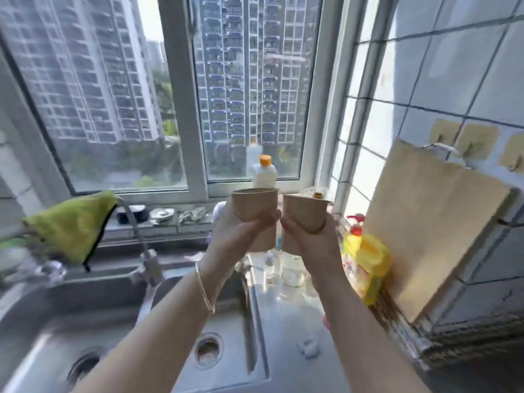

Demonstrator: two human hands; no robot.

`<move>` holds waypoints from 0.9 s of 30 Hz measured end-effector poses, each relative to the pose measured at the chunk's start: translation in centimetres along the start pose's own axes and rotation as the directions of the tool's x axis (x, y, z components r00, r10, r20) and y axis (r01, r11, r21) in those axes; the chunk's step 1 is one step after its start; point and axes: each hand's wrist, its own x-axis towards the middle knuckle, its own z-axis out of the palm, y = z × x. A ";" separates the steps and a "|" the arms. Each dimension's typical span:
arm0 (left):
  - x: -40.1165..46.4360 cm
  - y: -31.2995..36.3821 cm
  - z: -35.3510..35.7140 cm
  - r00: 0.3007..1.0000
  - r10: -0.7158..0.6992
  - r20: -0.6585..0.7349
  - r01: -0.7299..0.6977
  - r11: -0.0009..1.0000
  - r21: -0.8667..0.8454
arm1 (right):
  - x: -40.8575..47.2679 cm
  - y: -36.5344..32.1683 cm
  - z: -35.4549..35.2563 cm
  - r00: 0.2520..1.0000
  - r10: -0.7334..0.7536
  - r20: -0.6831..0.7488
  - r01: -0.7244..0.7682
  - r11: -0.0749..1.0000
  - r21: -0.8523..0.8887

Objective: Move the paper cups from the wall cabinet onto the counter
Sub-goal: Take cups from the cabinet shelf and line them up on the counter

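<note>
Kitchen daylight is pouring through a large window [175,95] that is looking out on tall apartment blocks, above a steel sink [85,321] and a narrow steel counter [286,316] running along a tiled wall on the right. A person is holding two brown paper cups up in front of the window, above the counter's far end. Their left hand [241,231] is wrapping its curled fingers round the left paper cup [254,207], which is standing upright. Their right hand [314,239] is gripping the right paper cup [304,212] the same way, tilted slightly, its rim a little squashed. The two cups are sitting just beside each other, nearly touching.

A wooden cutting board [431,225] is leaning against the tiles, with a yellow detergent bottle [365,259] just beside it and a green cloth [73,222] draped over the tap.

No wall cabinet is showing here. Judging from this, the cups are already out of it and in transit; neither is resting on the counter yet, so setting them down is what is left.
</note>
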 end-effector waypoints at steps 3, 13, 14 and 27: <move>-2.6 -1.5 -6.3 0.991 -0.050 -0.124 0.053 0.998 0.023 | -2.1 3.1 5.4 0.982 0.081 0.172 -0.081 0.997 -0.006; -13.9 -2.6 -21.4 0.579 -0.140 -0.803 0.275 0.961 0.031 | -9.5 9.0 21.5 0.664 0.229 0.712 -0.151 0.973 -0.172; -15.5 -2.4 -22.3 0.516 -0.141 -0.845 0.305 0.952 0.028 | -11.0 9.4 23.0 0.618 0.224 0.753 -0.136 0.974 -0.179; -40.7 1.6 -36.9 -0.079 -0.086 -0.993 0.292 0.951 -0.105 | -39.0 9.1 38.1 0.119 0.212 0.970 0.000 0.977 -0.213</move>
